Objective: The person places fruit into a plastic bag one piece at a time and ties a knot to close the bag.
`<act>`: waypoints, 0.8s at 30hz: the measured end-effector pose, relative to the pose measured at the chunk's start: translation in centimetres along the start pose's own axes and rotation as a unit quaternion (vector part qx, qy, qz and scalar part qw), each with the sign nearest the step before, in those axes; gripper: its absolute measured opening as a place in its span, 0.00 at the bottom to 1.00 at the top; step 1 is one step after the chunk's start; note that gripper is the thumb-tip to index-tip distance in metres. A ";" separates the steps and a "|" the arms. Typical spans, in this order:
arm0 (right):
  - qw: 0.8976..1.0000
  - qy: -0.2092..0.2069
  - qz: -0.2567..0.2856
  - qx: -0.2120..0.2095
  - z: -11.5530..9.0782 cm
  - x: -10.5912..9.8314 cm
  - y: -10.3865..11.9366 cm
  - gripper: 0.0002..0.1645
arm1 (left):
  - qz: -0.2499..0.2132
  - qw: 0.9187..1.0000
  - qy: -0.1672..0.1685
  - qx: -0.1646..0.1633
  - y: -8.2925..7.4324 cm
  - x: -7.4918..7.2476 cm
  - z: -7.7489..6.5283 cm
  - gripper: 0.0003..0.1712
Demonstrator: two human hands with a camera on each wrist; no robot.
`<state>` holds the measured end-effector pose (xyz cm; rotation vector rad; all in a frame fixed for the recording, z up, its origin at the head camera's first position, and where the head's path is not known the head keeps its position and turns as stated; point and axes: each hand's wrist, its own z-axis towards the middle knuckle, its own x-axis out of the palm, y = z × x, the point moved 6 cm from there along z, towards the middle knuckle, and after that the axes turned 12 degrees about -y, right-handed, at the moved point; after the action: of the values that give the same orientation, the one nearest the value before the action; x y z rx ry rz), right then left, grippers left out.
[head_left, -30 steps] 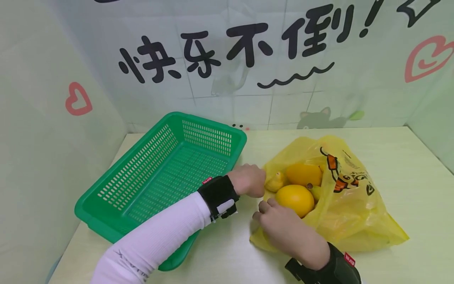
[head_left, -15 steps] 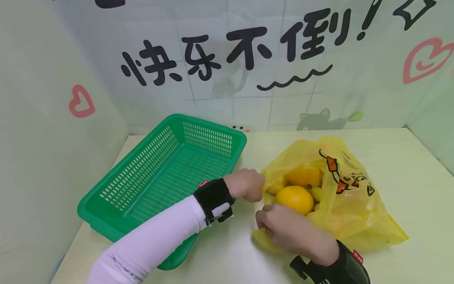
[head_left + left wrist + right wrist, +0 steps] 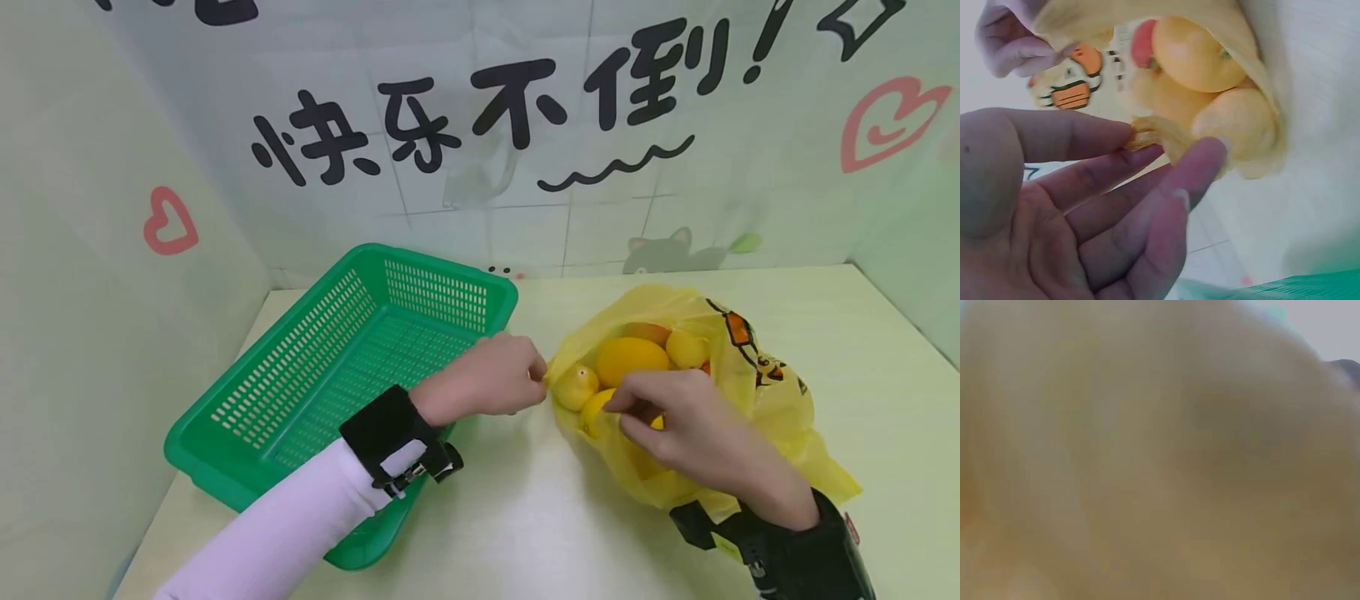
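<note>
On the right of the table lies a yellow plastic bag (image 3: 780,417), its mouth spread toward the basket. Several fruits sit inside: an oval orange-yellow fruit (image 3: 632,358), a pale yellow knobbed fruit (image 3: 576,387) and a small yellow fruit (image 3: 686,348). Something red (image 3: 1144,44) peeks out behind them in the left wrist view. My left hand (image 3: 483,379) pinches the bag's left rim between thumb and fingertips. Over the near side of the mouth, my right hand (image 3: 686,425) pinches the bag's rim, partly covering a yellow fruit. Blurred yellow fills the right wrist view.
A green plastic basket (image 3: 300,358) with slotted walls stands on the left, and my left forearm crosses its near right side. White printed sheets (image 3: 450,200) rise behind the table (image 3: 480,508) and at both sides.
The right hand has moved right and up from the bag's near left corner to above the fruits. The bag's mouth is wider, showing more fruit. The left hand keeps its pinch on the rim.
</note>
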<state>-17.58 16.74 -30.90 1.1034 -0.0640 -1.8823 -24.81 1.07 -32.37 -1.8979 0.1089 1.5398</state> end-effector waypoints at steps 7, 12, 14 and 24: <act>0.990 -0.135 -0.029 -0.028 -0.9 -5.2 -0.8 0.25 | -0.074 0.996 -0.055 -0.016 -0.6 -2.7 -1.8 0.13; 0.972 -0.233 0.027 0.002 -1.8 -8.4 -1.6 0.19 | -0.143 0.986 -0.081 -0.038 -0.7 -4.1 -3.5 0.12; 0.963 -0.264 0.057 0.007 -2.1 -9.3 -2.0 0.17 | -0.173 0.980 -0.090 -0.039 -0.9 -4.5 -4.2 0.12; 0.922 -0.365 0.097 0.085 -4.2 -13.0 -3.8 0.10 | -0.297 0.944 -0.144 -0.021 -2.5 -5.6 -6.6 0.10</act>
<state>-14.91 29.95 -26.54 0.4225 -0.7430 -2.0313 -19.78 -2.55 -25.87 -1.5140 -0.5803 1.3704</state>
